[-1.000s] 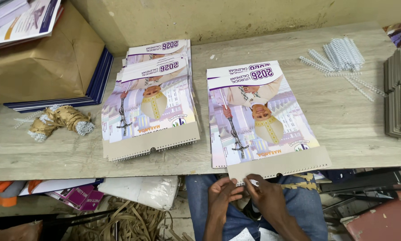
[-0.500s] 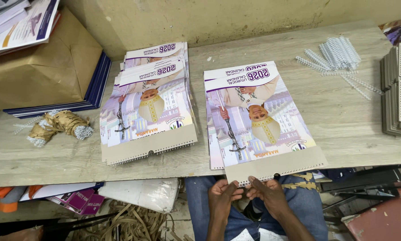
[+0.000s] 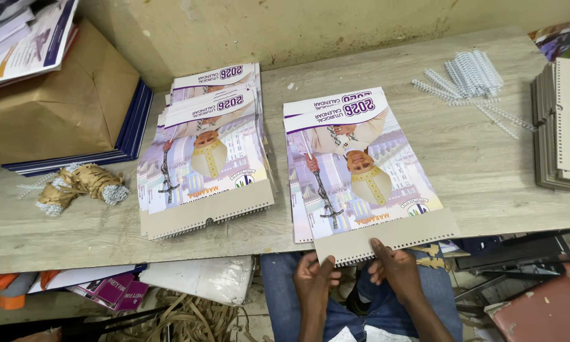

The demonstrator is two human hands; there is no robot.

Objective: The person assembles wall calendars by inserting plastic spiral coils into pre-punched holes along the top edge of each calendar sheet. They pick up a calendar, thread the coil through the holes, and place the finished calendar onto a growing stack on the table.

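At the near edge of the bench (image 3: 487, 183), our calendar (image 3: 361, 171) overhangs with its punched cardboard strip toward us. Half a second ago both hands worked just under that strip; now our left hand (image 3: 315, 278) and right hand (image 3: 396, 269) pinch it, fingers on top, so the binding edge is held. Beside it lies the bound calendar stack (image 3: 205, 158); wire combs (image 3: 472, 76) sit well apart, with bare wood between.

The calendar's cardboard backing (image 3: 386, 237) hides most fingers of the left hand (image 3: 315, 278) and right hand (image 3: 396, 271), while the grey card stack (image 3: 560, 123) runs off the right edge.
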